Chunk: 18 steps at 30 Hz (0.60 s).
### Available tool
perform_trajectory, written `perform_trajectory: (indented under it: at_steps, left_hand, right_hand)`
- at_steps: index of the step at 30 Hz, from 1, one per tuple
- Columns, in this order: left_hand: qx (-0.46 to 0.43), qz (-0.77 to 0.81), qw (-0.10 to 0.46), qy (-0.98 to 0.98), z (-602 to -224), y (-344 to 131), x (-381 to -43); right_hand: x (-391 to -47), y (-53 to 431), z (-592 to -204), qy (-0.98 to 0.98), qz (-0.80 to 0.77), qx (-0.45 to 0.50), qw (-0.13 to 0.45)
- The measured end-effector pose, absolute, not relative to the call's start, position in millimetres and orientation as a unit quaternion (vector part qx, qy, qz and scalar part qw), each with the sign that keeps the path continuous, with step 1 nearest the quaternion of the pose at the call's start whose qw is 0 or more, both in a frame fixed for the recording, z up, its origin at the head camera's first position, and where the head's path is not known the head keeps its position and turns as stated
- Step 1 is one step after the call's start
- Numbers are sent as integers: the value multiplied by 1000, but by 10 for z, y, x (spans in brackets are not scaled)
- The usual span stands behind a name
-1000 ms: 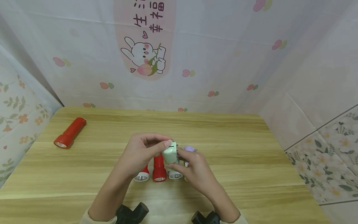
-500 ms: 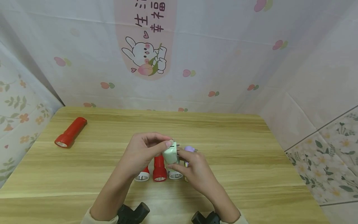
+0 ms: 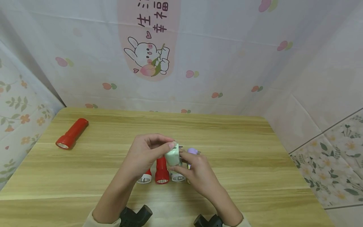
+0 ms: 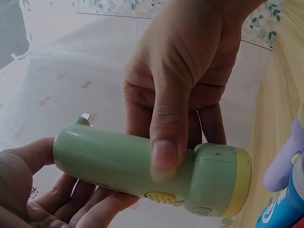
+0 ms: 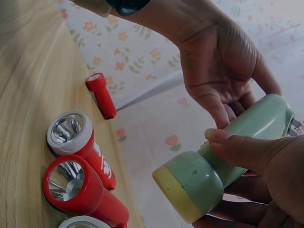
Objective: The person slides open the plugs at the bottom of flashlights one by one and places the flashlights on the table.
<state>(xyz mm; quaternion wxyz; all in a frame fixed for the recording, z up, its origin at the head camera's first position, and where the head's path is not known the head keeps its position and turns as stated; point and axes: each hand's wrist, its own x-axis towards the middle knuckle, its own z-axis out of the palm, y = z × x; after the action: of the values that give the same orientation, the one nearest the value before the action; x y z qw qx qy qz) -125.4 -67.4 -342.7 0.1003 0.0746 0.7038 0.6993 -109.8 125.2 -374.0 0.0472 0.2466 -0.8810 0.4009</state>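
Note:
Both hands hold a light green flashlight [image 3: 172, 157], its tail end turned up toward the head camera. A yellow ring rims its head and a yellow switch [image 4: 164, 197] sits on its side. Two metal plug prongs [image 5: 295, 124] stick out beside the tail. My left hand [image 3: 143, 153] pinches the tail end between thumb and fingers. Round the body, near the head, my right hand [image 3: 199, 167] grips with its thumb [image 4: 166, 147] laid along the barrel; the right fingers are partly hidden behind it in the left wrist view.
Under the hands lie a red flashlight with white rim [image 3: 145, 178], a plain red one [image 3: 162, 175], a white-rimmed one [image 3: 178, 177] and a purple one [image 3: 192, 151]. Another red flashlight [image 3: 72, 134] lies at the back left of the wooden table [image 3: 241, 142]. A printed curtain [image 3: 221, 56] hangs behind.
The plug prongs show a little further out on the right of the tail. Both hands have stayed almost in place on the green flashlight.

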Motion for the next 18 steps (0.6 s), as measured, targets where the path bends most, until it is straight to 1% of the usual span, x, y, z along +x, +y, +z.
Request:
perform_trajectory:
  at_steps: [18]
  left_hand:
    - [70,700,103,703,-3433,-664,-1252]
  right_hand:
    - [-1104,1246,-3766,-883,399,244,46]
